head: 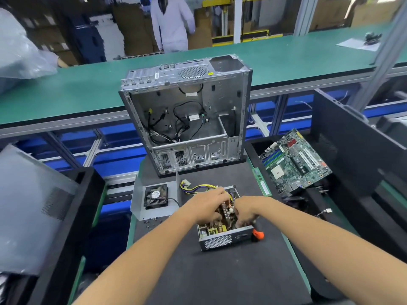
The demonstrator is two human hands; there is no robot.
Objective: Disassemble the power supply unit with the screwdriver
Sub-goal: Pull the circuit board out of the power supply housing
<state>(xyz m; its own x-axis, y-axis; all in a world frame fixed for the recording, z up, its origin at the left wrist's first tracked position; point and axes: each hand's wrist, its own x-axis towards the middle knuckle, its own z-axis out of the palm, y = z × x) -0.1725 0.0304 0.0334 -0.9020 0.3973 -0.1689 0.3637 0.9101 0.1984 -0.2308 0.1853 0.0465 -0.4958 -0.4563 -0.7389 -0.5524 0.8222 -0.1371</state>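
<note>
A: Sitting open on the dark counter (220, 278), one power supply unit (222, 227), lid off, circuit board exposed. Mesh end faces the camera, long axis runs near-to-far, cable end away.

B: Hands?

A: Two. Left hand (207, 205) is curled down into the unit's far half, fingers on the components; whether it pinches anything, cannot tell. Right hand (246, 213) is clenched round one screwdriver (257, 233), orange-and-black handle sticking out past the unit's right near corner; tip hidden.

B: Cables?

A: One yellow-and-black bundle (198, 187) leaving the far end, white plug on it.

B: Around it?

A: One grey lid panel (154, 201) just left, one black fan (156, 197) mounted in it. Fan has a round label, writing too small to read. A few loose screws (152, 222) near the panel's front edge, count unclear. Behind, one gutted computer case (187, 115), open side toward the camera, loose wires inside. Right, one green motherboard (295, 164) tilted in a black bin, one memory stick (262, 182) beside it.

B: Anyone else?

A: One person in white (170, 23) beyond the green bench.
</note>
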